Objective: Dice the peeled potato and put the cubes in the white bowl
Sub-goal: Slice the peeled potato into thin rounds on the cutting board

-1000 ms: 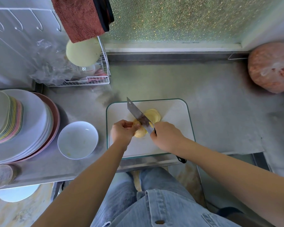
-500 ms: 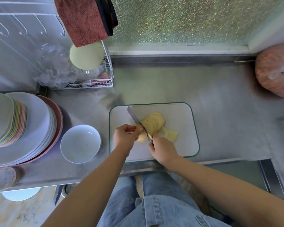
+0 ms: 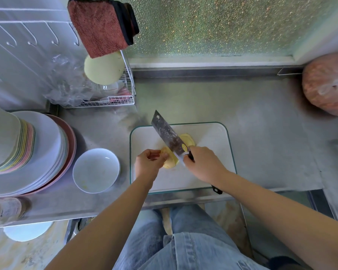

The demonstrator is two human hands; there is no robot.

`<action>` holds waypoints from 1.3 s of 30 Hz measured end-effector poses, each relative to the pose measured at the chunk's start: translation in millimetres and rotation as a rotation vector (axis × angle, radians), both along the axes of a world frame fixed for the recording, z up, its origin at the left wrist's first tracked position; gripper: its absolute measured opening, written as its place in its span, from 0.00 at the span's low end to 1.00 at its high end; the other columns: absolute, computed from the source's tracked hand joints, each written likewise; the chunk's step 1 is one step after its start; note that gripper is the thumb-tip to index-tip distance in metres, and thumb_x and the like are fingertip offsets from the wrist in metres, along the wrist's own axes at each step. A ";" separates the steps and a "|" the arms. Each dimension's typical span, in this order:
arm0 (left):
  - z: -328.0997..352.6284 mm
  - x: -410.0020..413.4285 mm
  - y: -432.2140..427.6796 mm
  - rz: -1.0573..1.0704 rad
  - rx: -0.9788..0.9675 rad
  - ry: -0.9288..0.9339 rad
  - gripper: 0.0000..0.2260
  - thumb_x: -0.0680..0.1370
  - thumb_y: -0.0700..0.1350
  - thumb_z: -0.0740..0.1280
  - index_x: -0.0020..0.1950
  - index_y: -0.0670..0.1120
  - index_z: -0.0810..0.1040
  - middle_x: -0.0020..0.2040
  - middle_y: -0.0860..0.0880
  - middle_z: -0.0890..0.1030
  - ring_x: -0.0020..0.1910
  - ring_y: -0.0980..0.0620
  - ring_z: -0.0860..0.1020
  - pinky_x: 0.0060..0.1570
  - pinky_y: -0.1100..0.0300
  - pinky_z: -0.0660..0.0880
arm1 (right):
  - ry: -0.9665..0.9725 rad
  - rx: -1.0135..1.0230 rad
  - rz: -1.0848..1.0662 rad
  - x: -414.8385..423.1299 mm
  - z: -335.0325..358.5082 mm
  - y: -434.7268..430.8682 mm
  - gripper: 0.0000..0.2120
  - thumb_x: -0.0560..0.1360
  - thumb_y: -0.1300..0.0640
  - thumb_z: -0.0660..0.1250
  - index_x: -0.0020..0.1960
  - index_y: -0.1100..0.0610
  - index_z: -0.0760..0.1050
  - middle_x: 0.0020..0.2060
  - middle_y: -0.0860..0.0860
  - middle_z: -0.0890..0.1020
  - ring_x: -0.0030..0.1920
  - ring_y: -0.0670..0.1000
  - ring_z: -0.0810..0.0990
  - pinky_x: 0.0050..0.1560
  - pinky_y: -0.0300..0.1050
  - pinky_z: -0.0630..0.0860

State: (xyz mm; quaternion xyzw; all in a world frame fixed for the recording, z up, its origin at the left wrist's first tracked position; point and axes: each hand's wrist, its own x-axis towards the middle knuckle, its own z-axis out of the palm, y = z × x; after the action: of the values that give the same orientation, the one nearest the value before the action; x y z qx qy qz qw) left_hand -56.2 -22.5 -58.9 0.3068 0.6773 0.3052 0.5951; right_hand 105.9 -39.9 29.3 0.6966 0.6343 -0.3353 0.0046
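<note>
A peeled yellow potato piece (image 3: 169, 161) lies on the glass cutting board (image 3: 209, 137). My left hand (image 3: 148, 164) pinches its left end with curled fingers. My right hand (image 3: 204, 164) grips the black handle of a cleaver (image 3: 168, 138), whose blade slants over the potato with its tip toward the upper left. Cut potato slices (image 3: 188, 141) lie just right of the blade, partly hidden by it. The white bowl (image 3: 96, 170) stands on the counter to the left of the board, apart from both hands.
A stack of plates (image 3: 37, 152) fills the left of the steel counter (image 3: 261, 133). A wire rack (image 3: 109, 98) with a green plate and a red towel stands at the back left. A pink-filled plastic bag (image 3: 328, 84) sits far right. The counter's edge runs just below the board.
The cleaver has tilted back so its flat side shows again, covering part of the slices. My right hand has shifted slightly right; my left hand still holds the potato.
</note>
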 end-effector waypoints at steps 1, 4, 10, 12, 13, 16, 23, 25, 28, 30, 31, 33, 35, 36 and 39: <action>-0.3 -0.6 -0.3 -0.004 0.005 -0.008 0.11 0.69 0.43 0.78 0.47 0.42 0.81 0.43 0.44 0.83 0.43 0.45 0.83 0.49 0.49 0.81 | -0.008 -0.008 0.012 0.2 3.7 -0.3 0.16 0.78 0.55 0.57 0.33 0.53 0.58 0.28 0.50 0.67 0.28 0.49 0.65 0.28 0.44 0.58; 0.9 -1.0 -0.6 -0.011 0.014 -0.017 0.11 0.70 0.41 0.77 0.48 0.40 0.80 0.44 0.42 0.83 0.42 0.45 0.82 0.49 0.50 0.81 | -0.020 -0.047 0.029 -2.2 14.1 -3.4 0.16 0.78 0.56 0.56 0.33 0.53 0.58 0.28 0.50 0.66 0.29 0.48 0.64 0.28 0.43 0.57; -1.8 -0.3 2.6 -0.024 0.000 0.007 0.10 0.69 0.41 0.77 0.47 0.40 0.80 0.42 0.45 0.83 0.41 0.45 0.82 0.49 0.48 0.81 | -0.006 -0.118 -0.005 -8.2 20.0 -8.0 0.15 0.78 0.57 0.56 0.34 0.54 0.59 0.30 0.50 0.67 0.29 0.47 0.64 0.28 0.42 0.57; -3.1 -0.9 4.9 -0.036 -0.008 0.024 0.10 0.69 0.42 0.78 0.45 0.42 0.81 0.41 0.46 0.83 0.42 0.44 0.83 0.48 0.45 0.81 | -0.023 -0.134 -0.002 -9.3 20.6 -10.0 0.15 0.79 0.57 0.56 0.34 0.54 0.59 0.31 0.49 0.67 0.30 0.46 0.65 0.28 0.42 0.57; -4.0 -1.3 5.7 -0.038 -0.010 0.033 0.10 0.68 0.42 0.78 0.44 0.42 0.81 0.41 0.46 0.83 0.42 0.44 0.83 0.48 0.44 0.81 | -0.034 -0.140 0.004 -10.2 20.9 -10.7 0.15 0.79 0.56 0.56 0.34 0.53 0.59 0.31 0.49 0.67 0.30 0.46 0.65 0.28 0.42 0.57; -4.9 -2.3 6.8 -0.043 -0.009 0.036 0.08 0.68 0.41 0.78 0.42 0.43 0.81 0.40 0.46 0.83 0.43 0.42 0.83 0.49 0.43 0.80 | -0.061 -0.161 0.027 -14.5 20.5 -9.8 0.16 0.79 0.56 0.56 0.34 0.53 0.58 0.32 0.49 0.67 0.31 0.47 0.65 0.29 0.41 0.58; -3.0 -3.2 8.3 -0.047 -0.004 0.030 0.07 0.68 0.40 0.78 0.39 0.44 0.82 0.38 0.45 0.83 0.44 0.40 0.83 0.49 0.44 0.81 | -0.111 -0.148 0.042 -30.3 -4.8 -5.3 0.08 0.80 0.56 0.55 0.42 0.57 0.64 0.36 0.51 0.69 0.42 0.55 0.71 0.40 0.46 0.66; -4.6 -3.4 8.2 -0.049 -0.011 0.035 0.07 0.67 0.41 0.79 0.40 0.44 0.82 0.39 0.45 0.83 0.44 0.41 0.83 0.49 0.44 0.81 | -0.133 -0.120 0.047 -32.4 -14.2 -7.2 0.08 0.80 0.56 0.54 0.47 0.58 0.68 0.40 0.53 0.72 0.45 0.57 0.75 0.40 0.46 0.66; -4.3 -3.2 8.3 -0.042 -0.019 0.038 0.07 0.67 0.41 0.79 0.40 0.44 0.82 0.38 0.45 0.83 0.44 0.41 0.83 0.49 0.45 0.81 | -0.144 -0.076 0.040 -35.5 -29.3 -9.1 0.12 0.80 0.54 0.54 0.53 0.60 0.72 0.42 0.54 0.74 0.49 0.57 0.78 0.40 0.45 0.65; -4.0 -3.2 8.1 -0.046 -0.017 0.041 0.07 0.67 0.41 0.79 0.40 0.44 0.82 0.39 0.45 0.83 0.44 0.42 0.83 0.48 0.45 0.81 | -0.128 -0.047 0.028 -36.1 -40.1 -11.9 0.12 0.81 0.54 0.55 0.53 0.60 0.73 0.43 0.54 0.77 0.48 0.57 0.79 0.39 0.44 0.66; -3.9 -3.2 7.8 -0.050 -0.016 0.048 0.08 0.67 0.41 0.79 0.41 0.44 0.82 0.39 0.46 0.83 0.43 0.43 0.83 0.48 0.46 0.81 | -0.122 -0.034 0.026 -35.6 -44.9 -13.9 0.12 0.81 0.53 0.55 0.52 0.59 0.73 0.44 0.54 0.78 0.48 0.56 0.79 0.39 0.44 0.66; -4.0 -3.4 6.5 -0.048 -0.016 0.054 0.07 0.68 0.41 0.79 0.41 0.44 0.82 0.39 0.46 0.83 0.43 0.43 0.83 0.48 0.46 0.81 | -0.114 -0.001 0.034 -33.5 -52.5 -19.1 0.11 0.81 0.52 0.55 0.49 0.57 0.72 0.42 0.54 0.78 0.46 0.55 0.79 0.38 0.43 0.65; -3.9 -3.1 6.1 -0.052 -0.013 0.060 0.07 0.68 0.42 0.78 0.41 0.45 0.82 0.39 0.47 0.83 0.43 0.44 0.83 0.47 0.46 0.81 | -0.107 0.032 0.032 -30.5 -58.2 -21.8 0.12 0.81 0.52 0.55 0.50 0.59 0.72 0.41 0.55 0.80 0.44 0.56 0.80 0.37 0.43 0.64; -3.4 -3.1 6.0 -0.056 -0.010 0.065 0.07 0.68 0.43 0.78 0.42 0.46 0.82 0.40 0.47 0.83 0.42 0.44 0.83 0.47 0.45 0.81 | -0.100 0.041 0.019 -28.5 -60.0 -21.4 0.13 0.81 0.52 0.55 0.50 0.60 0.73 0.42 0.56 0.80 0.44 0.57 0.80 0.37 0.44 0.64; -2.5 -2.8 6.6 -0.071 -0.003 0.079 0.09 0.68 0.45 0.79 0.43 0.46 0.82 0.40 0.49 0.83 0.43 0.46 0.83 0.47 0.46 0.81 | -0.048 0.009 -0.015 -23.1 -60.5 -16.7 0.12 0.80 0.53 0.57 0.47 0.60 0.73 0.39 0.57 0.80 0.40 0.57 0.78 0.36 0.44 0.63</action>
State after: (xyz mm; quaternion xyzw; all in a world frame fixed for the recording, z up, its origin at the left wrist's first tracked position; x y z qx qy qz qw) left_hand -58.9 -16.0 -61.5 0.3415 0.6894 0.2703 0.5788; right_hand 82.8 -56.7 -31.2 0.7092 0.6301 -0.3160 0.0142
